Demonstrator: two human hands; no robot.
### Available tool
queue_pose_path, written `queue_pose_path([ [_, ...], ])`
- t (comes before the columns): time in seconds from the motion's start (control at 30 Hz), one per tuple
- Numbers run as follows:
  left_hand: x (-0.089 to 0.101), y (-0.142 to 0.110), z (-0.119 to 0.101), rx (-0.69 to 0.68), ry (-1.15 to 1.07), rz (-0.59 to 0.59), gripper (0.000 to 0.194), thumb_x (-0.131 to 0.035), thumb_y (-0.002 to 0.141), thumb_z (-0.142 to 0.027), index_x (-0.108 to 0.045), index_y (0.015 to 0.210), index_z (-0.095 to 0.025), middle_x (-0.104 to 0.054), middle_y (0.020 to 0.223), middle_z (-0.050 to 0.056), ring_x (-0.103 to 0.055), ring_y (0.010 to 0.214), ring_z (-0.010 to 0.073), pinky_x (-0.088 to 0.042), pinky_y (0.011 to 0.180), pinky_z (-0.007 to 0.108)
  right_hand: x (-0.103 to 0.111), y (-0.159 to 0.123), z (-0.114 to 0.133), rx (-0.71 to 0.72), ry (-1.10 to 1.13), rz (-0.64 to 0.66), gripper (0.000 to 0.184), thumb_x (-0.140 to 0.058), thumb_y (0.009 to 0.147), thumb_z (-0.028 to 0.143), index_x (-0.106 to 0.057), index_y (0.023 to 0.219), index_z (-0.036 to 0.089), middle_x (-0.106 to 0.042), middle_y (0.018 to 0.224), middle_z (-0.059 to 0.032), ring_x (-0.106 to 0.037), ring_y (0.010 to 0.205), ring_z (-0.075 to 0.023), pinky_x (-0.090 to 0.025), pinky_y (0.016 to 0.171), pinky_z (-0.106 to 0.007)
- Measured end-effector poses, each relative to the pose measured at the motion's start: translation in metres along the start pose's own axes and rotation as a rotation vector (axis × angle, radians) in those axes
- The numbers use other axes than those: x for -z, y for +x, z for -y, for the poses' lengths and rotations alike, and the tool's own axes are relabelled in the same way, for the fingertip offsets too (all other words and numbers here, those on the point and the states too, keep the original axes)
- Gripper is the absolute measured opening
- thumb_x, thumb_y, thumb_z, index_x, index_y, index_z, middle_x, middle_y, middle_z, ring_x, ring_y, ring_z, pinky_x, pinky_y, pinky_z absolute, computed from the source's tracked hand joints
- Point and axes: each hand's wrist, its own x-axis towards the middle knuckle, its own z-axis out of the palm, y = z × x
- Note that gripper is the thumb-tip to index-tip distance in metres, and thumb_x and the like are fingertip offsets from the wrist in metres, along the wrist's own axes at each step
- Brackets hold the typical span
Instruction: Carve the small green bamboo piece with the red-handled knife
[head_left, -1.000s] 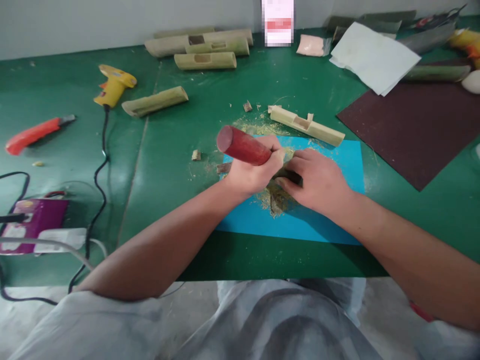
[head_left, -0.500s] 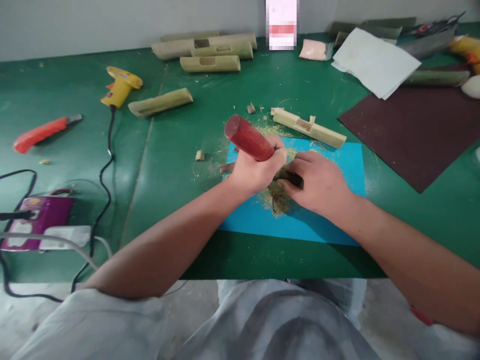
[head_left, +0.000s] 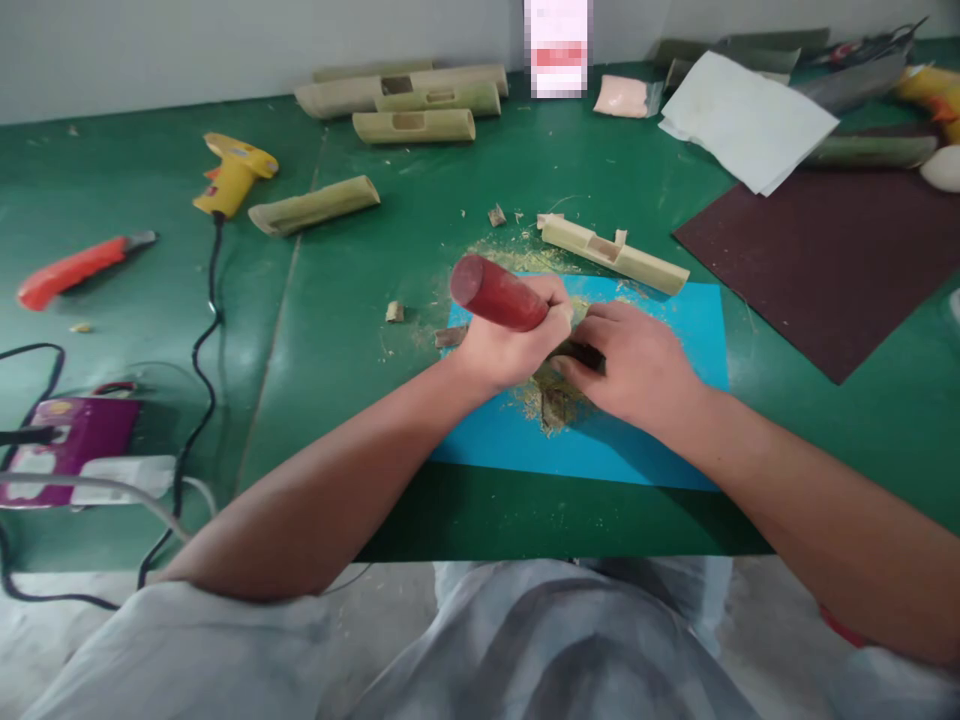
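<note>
My left hand [head_left: 517,340] is closed around the thick red handle [head_left: 501,293] of a tool. The handle's butt end points up and to the left; the working end is hidden behind my fingers. Close beside it, my right hand [head_left: 637,360] grips a dark bamboo piece [head_left: 583,353], mostly covered by both hands. Beneath them lies a blue sheet [head_left: 660,460], strewn with yellowish sawdust and a brown bamboo chip [head_left: 553,408]. Just beyond my hands rests a pale bamboo tube [head_left: 615,257] with a rectangular notch.
Several notched bamboo tubes [head_left: 412,126] lie along the wall. At left are a yellow glue gun [head_left: 234,175], a red-handled knife [head_left: 79,272], and a purple power strip [head_left: 97,430] with cables. White paper [head_left: 746,120] overlaps a dark brown sheet [head_left: 825,270] at right.
The red handle's butt end has dipped a little toward me, with my left hand still around it. My right hand stays on the bamboo piece. The whole view has shifted slightly.
</note>
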Motion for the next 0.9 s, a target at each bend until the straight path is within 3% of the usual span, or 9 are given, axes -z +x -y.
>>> queue_pose_path([
  [0.17, 0.0045, -0.0009, -0.0046, 0.073, -0.086, 0.067, 0.018, -0.053, 0.067, -0.019, -0.046, 0.051, -0.022, -0.046, 0.054, -0.001, -0.043, 0.054, 0.012, -0.039, 0.054, 0.03, 0.0008, 0.0014, -0.0006, 0.011, 0.034, 0.02, 0.023, -0.061, 0.096, 0.035, -0.072, 0.086, 0.017, -0.071, 0.09, -0.0098, -0.064, 0.094, -0.0256, -0.039, 0.072, -0.036],
  [0.37, -0.0007, -0.0002, -0.0005, 0.052, -0.123, -0.101, 0.016, -0.054, 0.068, -0.018, -0.048, 0.053, -0.021, -0.041, 0.052, -0.003, -0.037, 0.051, 0.01, -0.036, 0.052, 0.029, 0.0, 0.0013, -0.0007, 0.017, -0.037, -0.029, 0.017, -0.064, 0.091, 0.032, -0.069, 0.081, 0.019, -0.071, 0.089, -0.0094, -0.062, 0.091, -0.025, -0.036, 0.07, -0.036],
  [0.9, -0.0048, -0.0044, -0.0002, 0.02, 0.015, -0.149, 0.022, -0.054, 0.075, -0.017, -0.044, 0.057, -0.021, -0.048, 0.058, -0.001, -0.044, 0.059, 0.0122, -0.04, 0.06, 0.031, -0.004, -0.0017, 0.0022, 0.103, -0.127, -0.06, 0.016, -0.064, 0.093, 0.031, -0.07, 0.088, 0.016, -0.07, 0.091, -0.0103, -0.06, 0.089, -0.0248, -0.037, 0.073, -0.037],
])
